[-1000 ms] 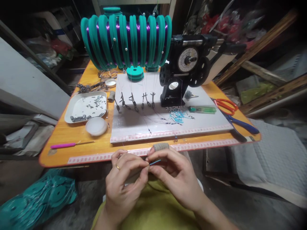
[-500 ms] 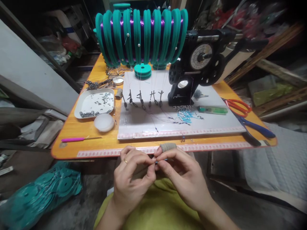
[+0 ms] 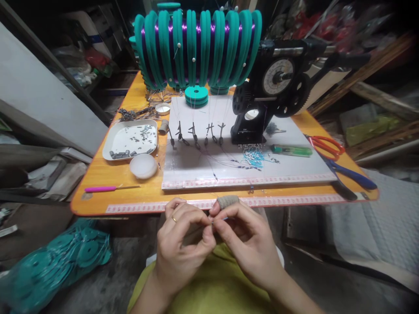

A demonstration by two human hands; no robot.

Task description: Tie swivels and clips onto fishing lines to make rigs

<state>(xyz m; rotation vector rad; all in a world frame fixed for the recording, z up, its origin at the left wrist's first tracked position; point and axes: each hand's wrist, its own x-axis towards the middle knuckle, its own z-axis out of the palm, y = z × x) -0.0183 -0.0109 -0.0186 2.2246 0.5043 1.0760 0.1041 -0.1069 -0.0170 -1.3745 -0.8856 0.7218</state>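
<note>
My left hand (image 3: 185,240), with a ring on one finger, is closed in a pinch just below the table's front edge. Its fingertips meet those of my right hand (image 3: 250,240), also pinching. Between them is a tiny piece, partly blue (image 3: 225,218) and mostly hidden by the fingers; its kind is too small to make out. A grey cloth wrap (image 3: 228,201) covers a finger of my right hand. Past the hands, a white board (image 3: 183,170) carries thin lines with dark swivel-like pieces (image 3: 195,138) and a pile of small blue-and-white pieces (image 3: 253,157).
Teal spools (image 3: 196,48) of purple line sit on a black geared stand (image 3: 250,120). At left are a white tray (image 3: 106,141) of small grey bits, a white bowl (image 3: 143,166) and a pink-handled hook (image 3: 100,189). At right lie a green cutter (image 3: 292,150), orange-handled scissors (image 3: 329,146) and blue-handled pliers (image 3: 353,174).
The view has shifted slightly. Both hands stay pinched together with small finger movements, and less of the blue piece shows between the fingertips.
</note>
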